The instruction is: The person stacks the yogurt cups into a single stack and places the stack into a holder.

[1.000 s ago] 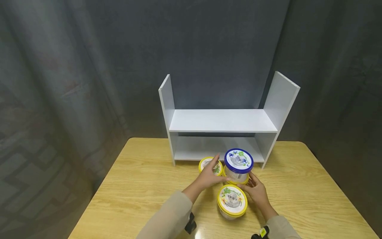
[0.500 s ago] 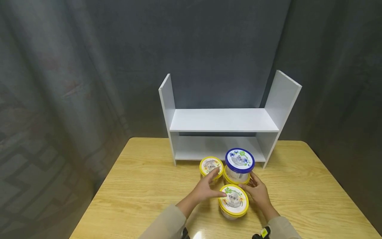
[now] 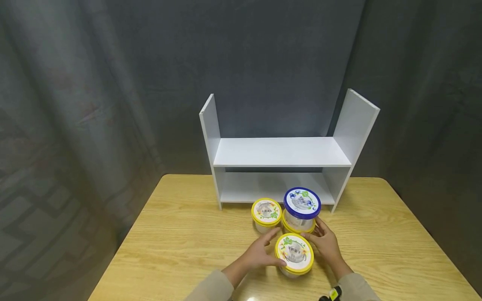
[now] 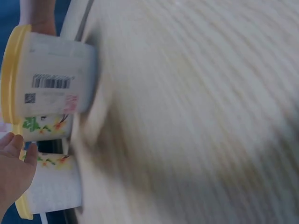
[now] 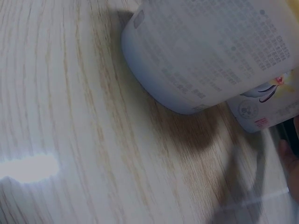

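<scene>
Three yellow-lidded tubs stand on the table. The near tub (image 3: 294,251) has my left hand (image 3: 257,253) at its left side, thumb over the lid's front edge and fingers spread. In the left wrist view, that hand (image 4: 17,170) shows beside the lids. Behind the near tub stands the stacked lower tub (image 3: 297,225), carrying a blue-lidded tub (image 3: 302,205). My right hand (image 3: 326,246) holds this lower tub at its right side, thumb in front, fingers partly hidden. The left tub (image 3: 266,212) stands apart from both hands.
A white two-tier shelf (image 3: 282,151) with tall side panels stands at the back of the wooden table (image 3: 180,217), just behind the tubs. Dark grey curtains (image 3: 278,62) hang behind and on both sides.
My left hand has let go of the stack's side and come back toward me, to the near tub's left side. The right hand and the tubs have stayed in place.
</scene>
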The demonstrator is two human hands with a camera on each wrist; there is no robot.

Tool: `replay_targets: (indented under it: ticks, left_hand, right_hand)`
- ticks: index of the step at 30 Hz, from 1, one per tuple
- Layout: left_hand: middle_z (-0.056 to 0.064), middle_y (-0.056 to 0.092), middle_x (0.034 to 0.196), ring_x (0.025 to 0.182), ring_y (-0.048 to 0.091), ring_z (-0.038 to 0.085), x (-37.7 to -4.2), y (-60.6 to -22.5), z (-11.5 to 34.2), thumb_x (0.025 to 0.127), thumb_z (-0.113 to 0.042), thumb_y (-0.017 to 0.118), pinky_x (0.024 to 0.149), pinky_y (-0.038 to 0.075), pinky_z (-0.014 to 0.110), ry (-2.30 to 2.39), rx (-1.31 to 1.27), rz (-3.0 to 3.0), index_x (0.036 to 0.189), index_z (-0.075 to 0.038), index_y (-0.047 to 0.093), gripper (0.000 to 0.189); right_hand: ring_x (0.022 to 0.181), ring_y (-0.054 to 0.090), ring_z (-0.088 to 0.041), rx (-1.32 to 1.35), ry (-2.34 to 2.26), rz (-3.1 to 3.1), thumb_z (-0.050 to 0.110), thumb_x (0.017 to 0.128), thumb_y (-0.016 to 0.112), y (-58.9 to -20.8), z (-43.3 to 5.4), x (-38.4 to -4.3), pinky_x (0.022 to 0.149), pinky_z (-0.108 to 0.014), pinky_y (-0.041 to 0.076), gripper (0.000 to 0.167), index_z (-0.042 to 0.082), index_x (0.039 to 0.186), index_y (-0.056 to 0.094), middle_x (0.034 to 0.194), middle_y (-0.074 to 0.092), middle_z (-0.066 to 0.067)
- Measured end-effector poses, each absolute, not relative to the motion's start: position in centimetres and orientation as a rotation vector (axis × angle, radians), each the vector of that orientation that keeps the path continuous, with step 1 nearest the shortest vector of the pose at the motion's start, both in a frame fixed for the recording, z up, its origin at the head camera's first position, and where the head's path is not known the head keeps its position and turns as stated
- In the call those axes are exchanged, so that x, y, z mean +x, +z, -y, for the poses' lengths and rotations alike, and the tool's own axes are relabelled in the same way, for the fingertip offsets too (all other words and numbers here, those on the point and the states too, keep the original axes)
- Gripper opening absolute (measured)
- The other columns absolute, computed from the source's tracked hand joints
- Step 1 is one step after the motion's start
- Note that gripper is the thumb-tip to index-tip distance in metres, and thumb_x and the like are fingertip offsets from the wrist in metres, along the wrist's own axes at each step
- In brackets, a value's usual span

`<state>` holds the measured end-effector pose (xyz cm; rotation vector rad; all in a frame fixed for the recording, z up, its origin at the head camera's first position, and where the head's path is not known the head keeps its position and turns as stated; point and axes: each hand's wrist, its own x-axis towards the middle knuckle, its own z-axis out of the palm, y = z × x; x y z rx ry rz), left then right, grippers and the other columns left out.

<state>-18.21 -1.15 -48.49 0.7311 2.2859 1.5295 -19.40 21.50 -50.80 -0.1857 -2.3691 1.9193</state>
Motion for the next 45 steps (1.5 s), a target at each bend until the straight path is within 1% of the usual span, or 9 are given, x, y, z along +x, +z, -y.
replay_targets:
  ticks: [3, 6, 10, 14, 20, 23, 30, 37, 45]
  left_hand:
    - [0.007, 0.034, 0.134, 0.120, 0.033, 0.022, -18.0, -49.2, 1.0, 0.063, -0.025, 0.077, 0.094, 0.032, 0.041, 1.537, 0.744, -2.256, 0.134, -0.008, 0.030, 0.087]
    - [0.006, 0.034, 0.134, 0.120, 0.031, 0.018, -18.0, -49.7, 0.8, 0.063, -0.023, 0.077, 0.095, 0.031, 0.038, 1.548, 0.769, -2.239, 0.133, -0.008, 0.031, 0.086]
    - [0.001, 0.034, 0.134, 0.121, 0.030, 0.014, -17.9, -50.1, 0.5, 0.062, -0.019, 0.078, 0.096, 0.031, 0.034, 1.578, 0.739, -2.220, 0.133, -0.011, 0.032, 0.085]
    - [0.002, 0.032, 0.135, 0.122, 0.028, 0.016, -17.7, -50.3, 0.3, 0.061, -0.017, 0.078, 0.096, 0.030, 0.035, 1.596, 0.733, -2.218, 0.133, -0.012, 0.033, 0.085]
    - [0.003, 0.028, 0.137, 0.124, 0.025, 0.018, -17.4, -50.2, 0.1, 0.062, -0.018, 0.077, 0.098, 0.027, 0.035, 1.593, 0.713, -2.196, 0.134, -0.018, 0.032, 0.085]
    - [0.001, 0.028, 0.137, 0.123, 0.025, 0.019, -17.4, -50.3, 0.1, 0.061, -0.018, 0.078, 0.099, 0.026, 0.036, 1.591, 0.706, -2.196, 0.134, -0.020, 0.031, 0.086]
    - [0.005, 0.023, 0.140, 0.125, 0.022, 0.021, -17.2, -50.5, -0.1, 0.060, -0.022, 0.078, 0.100, 0.021, 0.043, 1.543, 0.726, -2.253, 0.132, -0.028, 0.035, 0.084]
    - [0.004, 0.025, 0.139, 0.125, 0.022, 0.022, -17.3, -50.6, -0.4, 0.058, -0.022, 0.079, 0.099, 0.020, 0.046, 1.547, 0.726, -2.278, 0.130, -0.030, 0.037, 0.083]
    - [0.006, 0.029, 0.137, 0.122, 0.027, 0.022, -17.0, -50.8, -0.4, 0.056, -0.017, 0.080, 0.096, 0.030, 0.032, 1.643, 0.708, -2.253, 0.126, -0.024, 0.044, 0.080]
  right_hand:
    - [0.120, 0.030, -0.033, -0.191, 1.921, 2.371, 0.015, 0.070, 0.071, -50.8, -21.5, -19.4, 0.096, -0.036, 0.030, 0.082, -0.001, 0.135, 0.022, 0.138, 0.022, -0.016]
    - [0.120, 0.029, -0.034, -0.193, 1.928, 2.368, 0.015, 0.070, 0.071, -50.7, -21.5, -19.4, 0.096, -0.037, 0.030, 0.083, -0.001, 0.135, 0.022, 0.139, 0.022, -0.016]
    - [0.120, 0.029, -0.033, -0.196, 1.938, 2.365, 0.016, 0.070, 0.071, -50.6, -21.4, -19.3, 0.096, -0.036, 0.030, 0.083, 0.000, 0.135, 0.021, 0.139, 0.021, -0.016]
    - [0.120, 0.029, -0.034, -0.190, 1.944, 2.363, 0.015, 0.071, 0.071, -50.5, -21.4, -19.2, 0.096, -0.037, 0.030, 0.083, 0.000, 0.135, 0.021, 0.139, 0.021, -0.016]
    - [0.121, 0.028, -0.034, -0.180, 1.948, 2.360, 0.015, 0.071, 0.071, -50.5, -21.3, -19.2, 0.096, -0.036, 0.030, 0.083, 0.000, 0.135, 0.021, 0.139, 0.021, -0.016]
    - [0.121, 0.028, -0.034, -0.192, 1.946, 2.367, 0.016, 0.071, 0.071, -50.5, -21.3, -19.2, 0.096, -0.036, 0.030, 0.084, 0.001, 0.136, 0.020, 0.139, 0.020, -0.016]
    - [0.121, 0.028, -0.033, -0.192, 1.948, 2.367, 0.015, 0.071, 0.070, -50.7, -21.4, -19.4, 0.096, -0.035, 0.030, 0.083, 0.001, 0.136, 0.020, 0.139, 0.020, -0.015]
    - [0.121, 0.028, -0.033, -0.199, 1.950, 2.367, 0.014, 0.071, 0.071, -50.8, -21.5, -19.4, 0.095, -0.034, 0.031, 0.084, 0.001, 0.136, 0.020, 0.139, 0.020, -0.015]
    - [0.121, 0.028, -0.034, -0.205, 1.946, 2.378, 0.016, 0.071, 0.070, -50.9, -21.6, -19.6, 0.095, -0.036, 0.031, 0.083, 0.002, 0.136, 0.020, 0.139, 0.021, -0.016]
